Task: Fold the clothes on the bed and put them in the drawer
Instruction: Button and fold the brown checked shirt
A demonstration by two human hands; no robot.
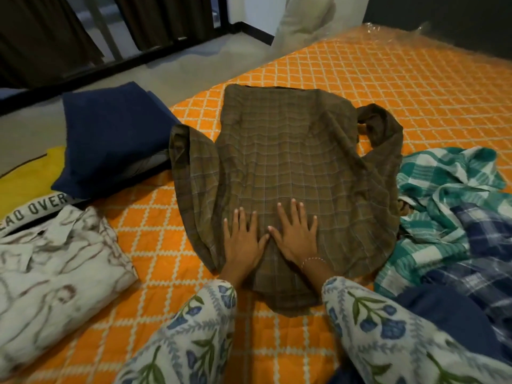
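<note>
At the bed's (360, 87) left edge I see a folded pale printed shirt (55, 261) and a navy folded garment (110, 134). Mid-bed lies the brown checked shirt (291, 151), my left hand (243, 245) and right hand (297, 235) flat on it, fingers spread, gripping nothing. I'd smooth outward before folding the sleeves in. Unfolded teal and blue checked clothes (448, 217) wait rightward.

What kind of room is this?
Most likely a bedroom. A person's hands press a brown checked shirt flat on a bed with an orange quilted cover, folded clothes lie beside it, and dark curtains hang beyond.
</note>
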